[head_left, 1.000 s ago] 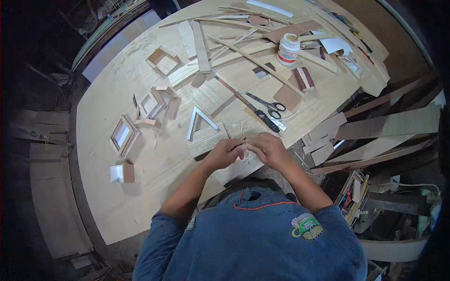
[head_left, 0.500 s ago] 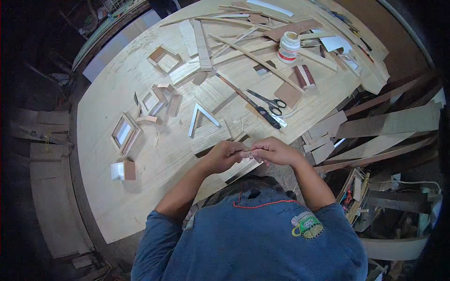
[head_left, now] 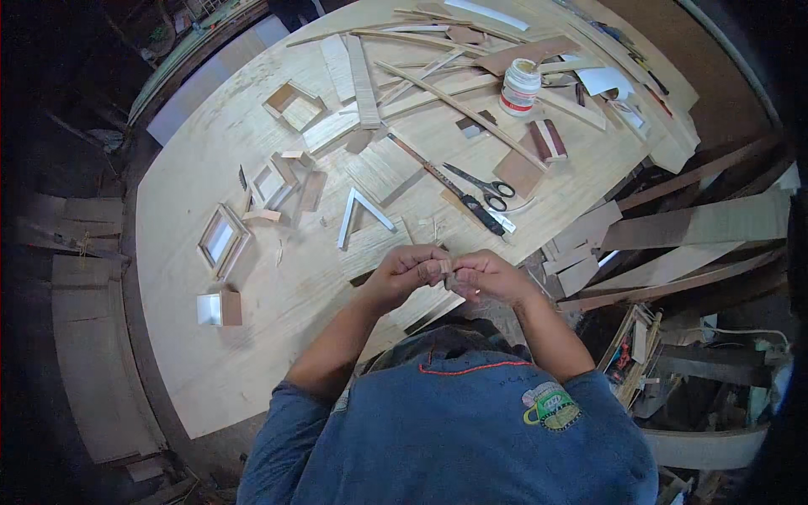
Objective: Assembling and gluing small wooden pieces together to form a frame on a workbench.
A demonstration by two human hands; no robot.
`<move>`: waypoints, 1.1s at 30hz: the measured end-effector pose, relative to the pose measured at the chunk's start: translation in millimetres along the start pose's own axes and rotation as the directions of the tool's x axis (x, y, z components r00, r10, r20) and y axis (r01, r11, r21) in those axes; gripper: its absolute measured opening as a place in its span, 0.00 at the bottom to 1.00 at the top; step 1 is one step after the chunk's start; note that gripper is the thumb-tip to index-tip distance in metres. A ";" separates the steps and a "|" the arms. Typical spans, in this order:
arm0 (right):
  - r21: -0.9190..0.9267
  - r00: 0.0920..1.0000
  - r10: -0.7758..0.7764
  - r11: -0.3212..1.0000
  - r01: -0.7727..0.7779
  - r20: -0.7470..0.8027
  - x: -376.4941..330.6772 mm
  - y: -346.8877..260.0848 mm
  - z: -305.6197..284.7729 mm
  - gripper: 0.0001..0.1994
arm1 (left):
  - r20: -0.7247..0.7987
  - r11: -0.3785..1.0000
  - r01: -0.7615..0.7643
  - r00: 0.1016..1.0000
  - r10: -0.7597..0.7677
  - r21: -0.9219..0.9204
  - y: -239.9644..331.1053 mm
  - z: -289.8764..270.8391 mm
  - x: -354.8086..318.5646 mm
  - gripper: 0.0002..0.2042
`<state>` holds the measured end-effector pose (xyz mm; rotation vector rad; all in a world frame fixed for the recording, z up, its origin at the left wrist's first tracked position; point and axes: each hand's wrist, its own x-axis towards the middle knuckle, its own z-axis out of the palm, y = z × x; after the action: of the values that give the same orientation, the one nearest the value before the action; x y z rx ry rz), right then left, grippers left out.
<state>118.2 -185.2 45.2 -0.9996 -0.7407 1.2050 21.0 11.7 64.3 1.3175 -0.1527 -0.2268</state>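
Raised slightly since earlier, the curled left hand (head_left: 406, 274) meets the right hand (head_left: 492, 277), both pinching a small pale piece (head_left: 447, 266).

Pinched piece (head_left: 447, 267): too small to identify.
Mostly covered by left hand (head_left: 408, 273) and right hand (head_left: 495, 278); shirt (head_left: 454, 421) is cut off below.

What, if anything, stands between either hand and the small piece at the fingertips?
Nothing visible does. The left hand pinches the small pale piece, and the right hand is right at it; whether it grips too is hidden. The scissors lie farther up the table, beyond both hands, not in between.
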 end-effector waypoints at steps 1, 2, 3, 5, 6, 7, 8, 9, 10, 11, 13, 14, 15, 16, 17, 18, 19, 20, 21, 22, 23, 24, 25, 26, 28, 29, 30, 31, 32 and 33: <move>0.009 1.000 -0.014 1.000 0.014 0.007 1.3 -0.5 -1.7 0.13 | -0.020 1.000 0.009 1.000 -0.009 0.004 1.6 0.4 1.2 0.17; 0.017 0.999 -0.029 0.999 0.028 0.016 3.1 -1.4 -5.0 0.13 | -0.034 1.000 0.004 0.999 -0.004 0.002 3.0 0.4 2.2 0.17; 0.015 0.999 -0.031 0.999 0.031 0.019 4.8 -2.7 -9.8 0.13 | -0.042 1.000 0.014 0.999 -0.014 0.013 4.2 0.3 3.1 0.17; -0.121 0.986 0.096 0.986 -0.113 -0.133 8.3 -6.4 -23.2 0.13 | -0.093 0.997 -0.071 0.993 0.075 0.042 4.7 0.1 5.2 0.17; -0.176 0.973 0.098 0.975 -0.136 -0.207 12.2 -7.6 -30.2 0.11 | -0.094 0.997 -0.064 0.993 0.069 0.050 4.1 0.2 5.7 0.17; -0.179 0.974 0.097 0.974 -0.135 -0.206 15.1 -9.2 -36.9 0.11 | -0.142 0.997 -0.075 0.987 0.076 0.011 3.0 0.5 5.8 0.16; -0.330 0.957 0.065 0.930 -0.160 -0.281 18.6 -10.6 -42.9 0.12 | -0.192 0.996 -0.087 0.978 0.080 -0.028 1.7 0.3 6.1 0.15; -0.473 0.920 0.058 0.844 -0.252 -0.387 22.4 -12.1 -48.0 0.13 | -0.193 0.996 -0.088 0.978 0.081 -0.028 -0.1 0.0 6.8 0.15; -0.459 0.911 0.008 0.862 -0.215 -0.412 26.6 -13.1 -51.7 0.14 | -0.194 0.988 -0.114 0.977 0.092 -0.100 -2.3 -0.5 7.8 0.14; -0.455 0.911 -0.004 0.867 -0.202 -0.413 33.2 -14.3 -55.8 0.14 | -0.196 0.975 -0.138 0.975 0.103 -0.173 -5.0 -1.3 8.8 0.13; -0.666 0.871 -0.254 0.738 -0.107 -0.421 47.5 -17.6 -65.6 0.14 | -0.226 0.973 -0.141 0.969 0.098 -0.181 -11.1 -4.3 11.8 0.12; -0.650 0.843 -0.264 0.750 -0.126 -0.469 54.6 -18.5 -70.7 0.14 | -0.260 0.968 -0.160 0.960 0.107 -0.194 -14.6 -5.8 13.1 0.12; -0.654 0.838 -0.271 0.746 -0.127 -0.473 61.5 -19.5 -77.5 0.14 | -0.256 0.971 -0.145 0.962 0.094 -0.188 -18.5 -7.0 13.7 0.12; -0.643 0.807 -0.286 0.752 -0.145 -0.517 68.7 -19.9 -85.4 0.14 | -0.312 0.977 -0.140 0.946 0.084 -0.162 -22.4 -8.4 13.7 0.13; -0.622 0.778 -0.287 0.766 -0.164 -0.559 75.2 -19.6 -93.9 0.14 | -0.356 0.980 -0.144 0.930 0.088 -0.134 -26.2 -9.7 13.3 0.15; -0.685 0.767 -0.346 0.710 -0.162 -0.540 79.8 -19.1 -103.3 0.14 | -0.369 0.982 -0.133 0.927 0.074 -0.137 -29.4 -11.6 12.4 0.15; -0.682 0.766 -0.334 0.709 -0.180 -0.549 82.4 -17.2 -111.2 0.14 | -0.379 0.976 -0.141 0.923 0.068 -0.169 -32.1 -13.7 11.0 0.16; -0.683 0.753 -0.343 0.706 -0.188 -0.562 85.1 -15.4 -118.2 0.14 | -0.375 0.963 -0.164 0.924 0.074 -0.212 -34.3 -15.5 9.4 0.17; -0.672 0.729 -0.344 0.710 -0.210 -0.592 87.0 -14.2 -124.1 0.14 | -0.393 0.968 -0.148 0.918 0.059 -0.202 -35.9 -17.3 7.6 0.17; -0.683 0.742 -0.349 0.703 -0.197 -0.573 88.7 -14.1 -128.7 0.14 | -0.402 0.981 -0.071 0.916 -0.007 -0.178 -37.2 -18.6 6.0 0.18; -0.832 0.675 -0.545 0.520 -0.193 -0.497 89.3 -14.7 -131.2 0.14 | -0.432 0.987 0.009 0.899 -0.079 -0.162 -38.5 -19.1 4.6 0.20; -0.902 0.621 -0.655 0.341 -0.266 -0.431 88.1 -16.3 -132.0 0.14 | -0.415 0.987 0.007 0.907 -0.072 -0.158 -40.0 -18.8 3.5 0.20; -0.929 0.602 -0.709 0.304 -0.210 -0.368 85.1 -18.6 -131.0 0.14 | -0.475 0.974 -0.006 0.874 -0.104 -0.226 -41.6 -18.1 2.5 0.21; -0.930 0.602 -0.710 0.250 -0.270 -0.366 79.8 -21.4 -128.5 0.13 | -0.530 0.956 -0.025 0.836 -0.140 -0.292 -43.0 -17.8 1.2 0.22; -0.924 0.605 -0.708 0.192 -0.331 -0.364 66.4 -25.6 -119.6 0.12 | -0.539 0.948 -0.067 0.834 -0.118 -0.310 -45.5 -19.4 -3.3 0.22; -0.871 0.673 -0.561 0.223 -0.438 -0.482 56.4 -25.3 -113.1 0.12 | -0.537 0.936 -0.126 0.840 -0.076 -0.329 -46.8 -21.0 -6.1 0.22; -0.827 0.710 -0.427 0.231 -0.513 -0.560 48.5 -22.9 -106.1 0.11 | -0.548 0.937 -0.112 0.831 -0.093 -0.330 -47.9 -24.2 -9.3 0.22; -0.809 0.709 -0.394 0.225 -0.543 -0.585 42.5 -19.7 -100.0 0.11 | -0.503 0.957 -0.151 0.864 0.007 -0.246 -48.6 -28.3 -12.8 0.22; -0.800 0.683 -0.424 0.219 -0.559 -0.594 36.4 -16.3 -95.1 0.10 | -0.447 0.967 -0.195 0.888 0.104 -0.162 -49.7 -32.1 -15.5 0.22; -0.791 0.666 -0.440 0.217 -0.572 -0.602 31.7 -13.2 -92.0 0.10 | -0.450 0.966 -0.197 0.887 0.104 -0.165 -50.9 -35.5 -17.6 0.22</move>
<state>212.4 -175.6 19.0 -2.5098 -0.7110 0.0095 8.5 37.6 6.6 1.1117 0.1492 0.1890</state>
